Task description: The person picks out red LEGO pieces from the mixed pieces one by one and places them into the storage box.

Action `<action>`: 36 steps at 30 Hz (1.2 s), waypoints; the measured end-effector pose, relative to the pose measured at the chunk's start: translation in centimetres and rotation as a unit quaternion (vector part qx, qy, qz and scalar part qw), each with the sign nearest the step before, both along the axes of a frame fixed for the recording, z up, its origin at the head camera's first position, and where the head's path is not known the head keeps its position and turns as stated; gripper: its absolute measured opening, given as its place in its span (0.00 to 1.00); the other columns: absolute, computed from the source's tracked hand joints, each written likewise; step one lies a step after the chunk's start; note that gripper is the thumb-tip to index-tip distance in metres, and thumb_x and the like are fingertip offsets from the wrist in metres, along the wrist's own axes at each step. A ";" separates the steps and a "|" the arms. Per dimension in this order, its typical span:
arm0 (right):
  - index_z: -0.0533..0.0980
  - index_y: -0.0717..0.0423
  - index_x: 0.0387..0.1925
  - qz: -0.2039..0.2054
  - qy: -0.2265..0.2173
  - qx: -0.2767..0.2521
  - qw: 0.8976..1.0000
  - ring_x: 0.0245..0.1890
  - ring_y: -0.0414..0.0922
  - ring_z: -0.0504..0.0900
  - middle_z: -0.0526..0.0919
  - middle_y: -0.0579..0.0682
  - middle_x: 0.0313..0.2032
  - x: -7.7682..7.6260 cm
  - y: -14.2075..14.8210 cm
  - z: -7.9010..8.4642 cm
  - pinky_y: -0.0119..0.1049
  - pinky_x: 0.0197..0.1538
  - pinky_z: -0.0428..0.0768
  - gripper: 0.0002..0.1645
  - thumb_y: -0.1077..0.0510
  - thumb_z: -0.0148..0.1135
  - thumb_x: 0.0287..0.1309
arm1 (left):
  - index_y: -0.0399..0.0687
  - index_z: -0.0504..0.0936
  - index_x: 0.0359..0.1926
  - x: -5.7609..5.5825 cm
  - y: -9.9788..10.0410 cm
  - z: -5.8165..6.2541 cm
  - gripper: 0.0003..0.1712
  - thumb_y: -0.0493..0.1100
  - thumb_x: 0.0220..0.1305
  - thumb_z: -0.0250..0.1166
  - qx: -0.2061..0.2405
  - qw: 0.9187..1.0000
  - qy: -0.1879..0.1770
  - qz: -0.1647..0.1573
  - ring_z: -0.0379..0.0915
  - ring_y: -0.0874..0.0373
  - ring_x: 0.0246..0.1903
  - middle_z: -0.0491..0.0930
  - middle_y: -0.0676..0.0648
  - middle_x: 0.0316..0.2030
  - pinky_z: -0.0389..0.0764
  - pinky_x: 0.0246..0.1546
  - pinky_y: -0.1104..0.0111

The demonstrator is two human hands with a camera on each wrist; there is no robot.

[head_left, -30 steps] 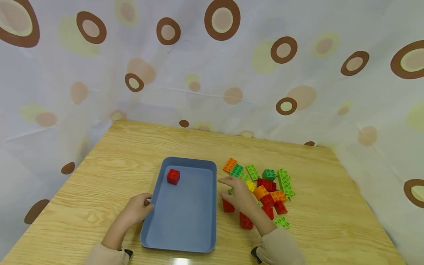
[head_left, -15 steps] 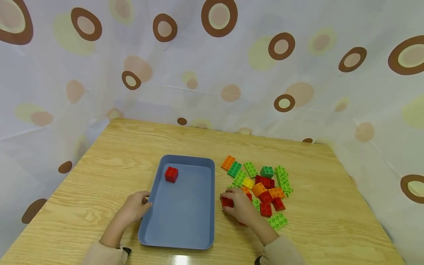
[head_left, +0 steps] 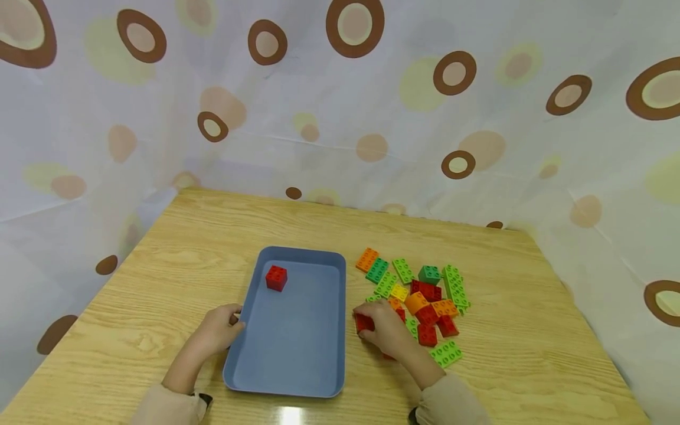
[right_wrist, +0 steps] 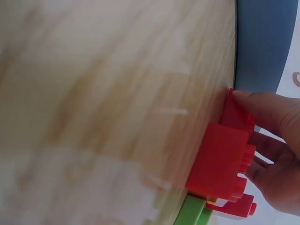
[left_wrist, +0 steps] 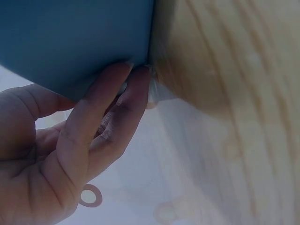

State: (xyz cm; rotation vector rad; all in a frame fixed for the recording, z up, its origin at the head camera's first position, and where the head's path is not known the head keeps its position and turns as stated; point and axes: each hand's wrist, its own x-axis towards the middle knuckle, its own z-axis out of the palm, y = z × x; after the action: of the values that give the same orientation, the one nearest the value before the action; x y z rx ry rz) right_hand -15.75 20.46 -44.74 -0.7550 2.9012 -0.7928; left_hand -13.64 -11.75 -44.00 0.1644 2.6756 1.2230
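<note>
A blue-grey tray (head_left: 289, 330) lies on the table with one red toy brick (head_left: 276, 278) near its far left corner. My left hand (head_left: 215, 330) holds the tray's left side; in the left wrist view, the fingers touch the outer wall and the thumb passes behind the rim. Right of the tray, my right hand (head_left: 388, 330) pinches a red brick (head_left: 363, 323) that sits on the table. In the right wrist view, the thumb lies against this pinched brick, beside a larger red brick (right_wrist: 218, 161). The hand partly hides both bricks in the head view.
Loose bricks lie around and beyond my right hand: an orange one (head_left: 368, 260), a dark green block (head_left: 429, 274), a yellow one (head_left: 399, 292), a long light green piece (head_left: 454, 288) and several red ones. A patterned cloth (head_left: 340, 141) hangs behind the table (head_left: 504, 354).
My right hand has come down from above the near bricks and taken hold of a red brick, then stayed there. The left hand keeps its place on the tray.
</note>
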 end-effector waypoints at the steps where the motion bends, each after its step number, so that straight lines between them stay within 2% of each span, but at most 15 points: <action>1: 0.76 0.61 0.40 -0.002 0.001 -0.004 1.000 0.44 0.52 0.71 0.79 0.56 0.40 0.0 0.0 0.0 0.47 0.45 0.73 0.19 0.67 0.65 0.40 | 0.22 0.68 0.47 0.0 0.0 0.0 0.20 0.31 0.53 0.55 0.001 1.000 0.000 0.000 0.73 0.51 0.27 0.77 0.37 0.28 0.76 0.23 0.63; 9: 0.75 0.63 0.42 -0.029 0.013 -0.027 0.999 0.45 0.53 0.71 0.78 0.58 0.42 -0.3 -0.5 1.0 0.48 0.47 0.72 0.21 0.67 0.65 0.40 | 0.22 0.67 0.47 -0.1 0.0 0.3 0.20 0.31 0.53 0.55 0.000 1.000 0.000 -0.001 0.72 0.51 0.27 0.77 0.39 0.27 0.75 0.24 0.62; 15: 0.75 0.64 0.42 -0.022 0.052 -0.042 0.998 0.43 0.52 0.72 0.79 0.56 0.42 -1.4 -1.6 3.0 0.46 0.46 0.72 0.22 0.64 0.66 0.40 | 0.21 0.68 0.45 0.0 -0.1 0.3 0.19 0.31 0.52 0.55 -0.002 1.000 0.008 -0.003 0.72 0.51 0.27 0.76 0.39 0.26 0.76 0.25 0.62; 20: 0.76 0.62 0.42 -0.015 0.075 -0.055 0.996 0.42 0.51 0.72 0.79 0.56 0.42 -2.0 -3.8 5.3 0.44 0.45 0.73 0.22 0.63 0.67 0.39 | 0.20 0.67 0.45 0.1 -0.2 0.3 0.20 0.30 0.52 0.55 -0.003 1.000 0.007 -0.005 0.72 0.50 0.27 0.76 0.38 0.26 0.76 0.25 0.61; 26: 0.74 0.62 0.44 0.008 0.063 -0.052 0.997 0.43 0.51 0.71 0.78 0.56 0.43 -2.9 -7.6 6.9 0.39 0.42 0.75 0.23 0.62 0.66 0.42 | 0.21 0.67 0.46 0.1 -0.2 0.2 0.20 0.31 0.53 0.55 -0.005 1.000 0.003 -0.005 0.72 0.51 0.27 0.76 0.39 0.26 0.75 0.25 0.61; 31: 0.74 0.61 0.45 0.027 0.039 -0.050 0.998 0.46 0.50 0.69 0.77 0.55 0.45 -3.4 -10.6 7.0 0.37 0.42 0.74 0.22 0.61 0.65 0.44 | 0.21 0.67 0.46 0.0 0.0 0.3 0.20 0.31 0.53 0.55 0.002 1.000 -0.003 -0.003 0.72 0.51 0.27 0.76 0.39 0.27 0.76 0.25 0.62; 36: 0.75 0.59 0.45 0.045 0.022 -0.029 0.998 0.45 0.48 0.69 0.78 0.54 0.44 -3.5 -13.3 6.1 0.31 0.40 0.74 0.22 0.60 0.66 0.43 | 0.21 0.67 0.46 0.1 -0.1 0.2 0.20 0.31 0.53 0.55 0.007 1.000 -0.003 -0.003 0.72 0.51 0.27 0.77 0.38 0.27 0.76 0.25 0.61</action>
State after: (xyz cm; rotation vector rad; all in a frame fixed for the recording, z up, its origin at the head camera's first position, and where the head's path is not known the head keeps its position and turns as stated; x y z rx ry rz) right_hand -19.23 7.13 -38.67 -0.9135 2.8691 -0.8659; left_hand -13.59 -11.89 -43.77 0.1711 2.6599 1.2374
